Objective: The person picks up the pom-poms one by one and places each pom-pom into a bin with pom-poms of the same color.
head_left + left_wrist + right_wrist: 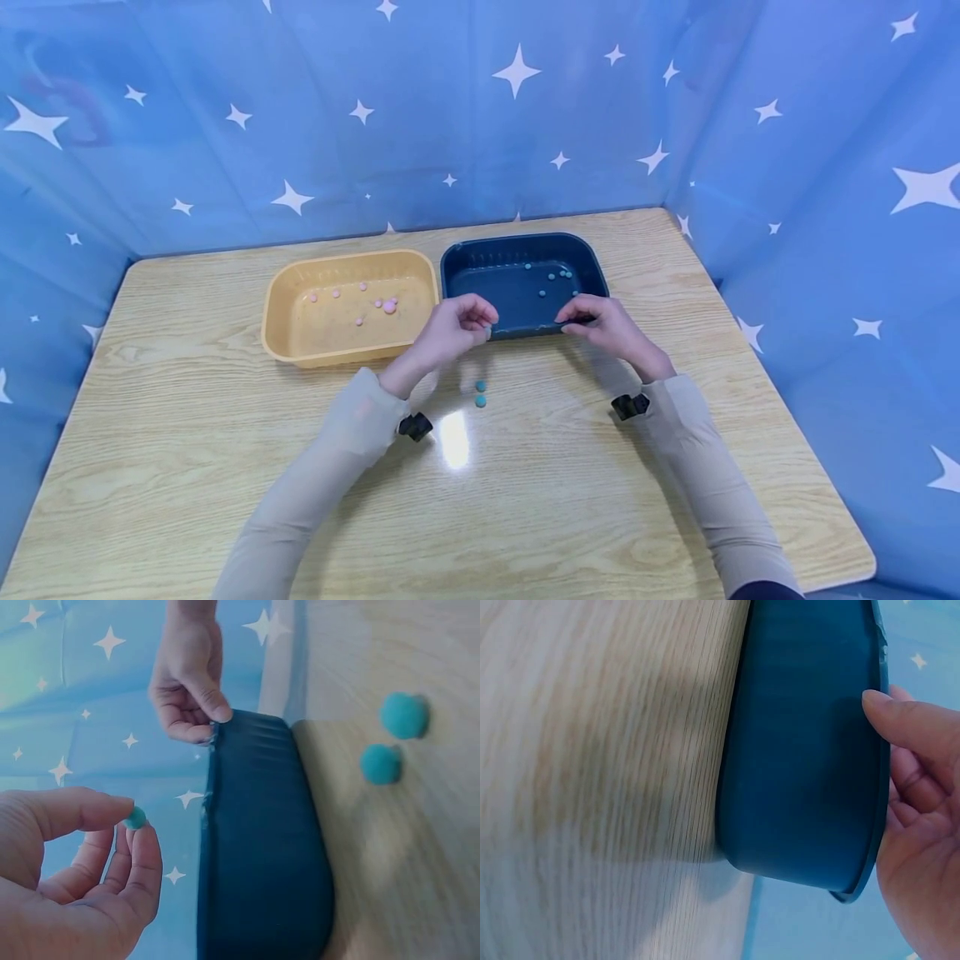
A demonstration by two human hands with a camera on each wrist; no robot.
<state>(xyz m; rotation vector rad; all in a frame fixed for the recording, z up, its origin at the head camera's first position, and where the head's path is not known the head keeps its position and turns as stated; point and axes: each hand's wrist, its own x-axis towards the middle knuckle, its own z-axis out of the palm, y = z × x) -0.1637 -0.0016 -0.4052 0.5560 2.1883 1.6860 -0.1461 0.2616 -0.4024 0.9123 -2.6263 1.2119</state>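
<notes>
My left hand [452, 327] pinches a small round teal ball [135, 818] between thumb and fingertips, near the front left of the dark blue plastic tub [525, 330]. At that tub's front right, my right hand [602, 323] grips the rim. The right wrist view shows its thumb [900, 724] on the outer wall, with the other fingers curled over the inner side and partly hidden. Several teal balls [551, 277] lie inside the tub. Two more lie on the table in front of it, one teal ball [481, 386] just behind another teal ball [481, 402].
Left of the blue tub stands a yellow-orange tub [352, 354] holding several pink balls [389, 307] of differing size. Both tubs stand towards the back of the wood-grain table [525, 500]. A blue curtain with white stars [450, 108] hangs behind and at the sides.
</notes>
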